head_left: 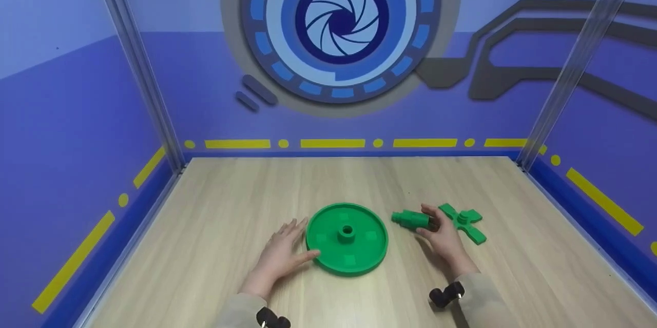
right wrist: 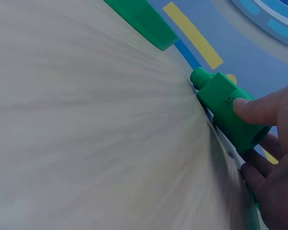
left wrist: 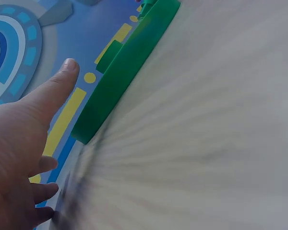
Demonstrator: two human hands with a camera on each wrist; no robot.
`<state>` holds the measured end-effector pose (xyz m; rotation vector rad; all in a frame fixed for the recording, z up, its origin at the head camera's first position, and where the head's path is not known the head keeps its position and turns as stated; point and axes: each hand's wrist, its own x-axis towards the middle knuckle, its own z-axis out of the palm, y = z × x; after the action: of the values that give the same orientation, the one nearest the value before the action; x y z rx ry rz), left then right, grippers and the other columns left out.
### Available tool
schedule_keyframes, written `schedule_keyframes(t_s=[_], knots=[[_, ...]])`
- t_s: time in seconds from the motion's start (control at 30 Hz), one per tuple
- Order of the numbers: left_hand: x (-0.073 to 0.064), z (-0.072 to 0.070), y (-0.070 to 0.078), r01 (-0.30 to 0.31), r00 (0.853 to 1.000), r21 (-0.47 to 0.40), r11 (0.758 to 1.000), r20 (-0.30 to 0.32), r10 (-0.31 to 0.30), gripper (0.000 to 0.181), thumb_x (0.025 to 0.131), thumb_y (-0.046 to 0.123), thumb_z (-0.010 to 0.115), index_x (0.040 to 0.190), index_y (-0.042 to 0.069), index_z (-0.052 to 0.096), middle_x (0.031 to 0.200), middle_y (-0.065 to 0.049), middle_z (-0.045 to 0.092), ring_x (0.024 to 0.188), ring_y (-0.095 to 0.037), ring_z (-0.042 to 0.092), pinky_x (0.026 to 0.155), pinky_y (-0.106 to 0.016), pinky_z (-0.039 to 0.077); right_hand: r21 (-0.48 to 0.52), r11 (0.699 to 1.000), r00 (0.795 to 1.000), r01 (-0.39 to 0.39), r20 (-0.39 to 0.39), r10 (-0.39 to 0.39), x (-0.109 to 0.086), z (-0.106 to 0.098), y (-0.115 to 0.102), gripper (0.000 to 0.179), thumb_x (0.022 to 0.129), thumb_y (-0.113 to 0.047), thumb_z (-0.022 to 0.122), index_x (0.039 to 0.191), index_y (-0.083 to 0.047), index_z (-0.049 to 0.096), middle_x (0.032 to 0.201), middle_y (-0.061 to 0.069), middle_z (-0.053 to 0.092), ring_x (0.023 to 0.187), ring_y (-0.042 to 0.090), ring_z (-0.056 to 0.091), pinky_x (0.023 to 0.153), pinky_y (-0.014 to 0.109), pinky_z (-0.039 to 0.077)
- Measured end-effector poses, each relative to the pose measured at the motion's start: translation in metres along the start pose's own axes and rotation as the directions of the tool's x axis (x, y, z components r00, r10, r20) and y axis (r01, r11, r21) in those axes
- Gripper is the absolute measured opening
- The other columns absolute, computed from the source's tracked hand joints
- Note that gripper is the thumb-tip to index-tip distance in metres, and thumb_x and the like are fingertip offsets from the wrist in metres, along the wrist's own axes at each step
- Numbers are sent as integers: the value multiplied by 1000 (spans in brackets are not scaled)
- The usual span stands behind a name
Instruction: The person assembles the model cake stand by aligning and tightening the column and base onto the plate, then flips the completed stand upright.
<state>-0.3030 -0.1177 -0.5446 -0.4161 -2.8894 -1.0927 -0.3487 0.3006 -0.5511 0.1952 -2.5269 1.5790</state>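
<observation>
pinching a green block (head_left: 410, 219) at its right end in the right hand (head_left: 444, 238), with clamped thumb and fingertips, right of a green disc (head_left: 347, 249); spreading the left hand (head_left: 278, 253), with fingers apart, at the disc's left rim. risking a tilt or slip of the block, if gripped only there, and a knock to the bladed green piece (head_left: 463, 218) just right of that hand. revealing "35" and a hollow end only in the right wrist view.
</observation>
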Motion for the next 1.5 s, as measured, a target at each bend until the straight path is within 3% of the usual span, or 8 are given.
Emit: schedule_keyframes(t_s=[0.4,0.63,0.87,1.03,1.13,1.27,1.37,1.5], knots=[[0,8,-3,0,1000,8,1000,2,0,89,87,58,75,158,15,43,165,-25,33,156,-49,21,130,-67,11,-54,998,999,-19,-34,17,-2,5,1,60,92,7,67,149,-1,48,153,23,51,148,40,42,127,53,32],[1,12,-6,10,1000,17,1000,1,-10,92,86,62,75,158,15,43,165,-25,35,157,-48,21,130,-66,10,-88,994,998,-57,-19,56,-2,5,3,57,96,4,65,149,-2,47,158,25,44,153,43,33,130,55,26],[2,13,-8,17,1000,20,1000,1,-17,92,85,63,75,158,17,43,165,-24,35,157,-46,20,131,-65,9,-91,993,997,-71,-22,69,-3,3,2,52,97,2,64,147,-3,50,157,25,46,151,43,37,128,56,29],[2,13,-8,22,1000,13,1000,-2,-22,92,85,64,74,158,18,43,166,-22,34,158,-45,19,131,-64,8,-71,995,997,-72,-27,70,-3,2,-2,50,99,0,64,147,-4,50,153,24,50,146,41,45,123,55,39],[1,13,-8,17,1000,9,1000,-6,-16,92,85,64,74,158,17,43,165,-23,35,158,-46,20,131,-65,8,-39,996,997,-76,-32,75,-3,2,-5,50,99,-2,65,147,-5,50,151,24,52,142,39,50,118,49,47],[0,13,-7,7,1000,-3,1000,-11,-7,93,85,63,74,157,14,43,165,-24,35,157,-47,20,130,-66,8,34,997,997,-69,-44,70,-3,5,-11,51,98,-2,67,146,-2,50,147,23,54,138,39,53,108,30,55],[-1,12,-7,6,1000,-10,1000,-9,-6,93,85,63,74,158,13,43,165,-24,34,157,-48,19,130,-66,7,79,995,997,-62,-48,66,-4,8,-16,52,97,-4,68,146,0,50,145,22,54,137,39,53,101,18,53],[-2,12,-6,7,1000,-7,1000,-7,-7,93,85,63,74,158,13,43,165,-25,35,157,-48,20,130,-66,8,134,986,993,-97,-50,104,-5,11,-24,52,97,-8,70,145,-4,50,144,17,55,135,28,53,95,13,49]])
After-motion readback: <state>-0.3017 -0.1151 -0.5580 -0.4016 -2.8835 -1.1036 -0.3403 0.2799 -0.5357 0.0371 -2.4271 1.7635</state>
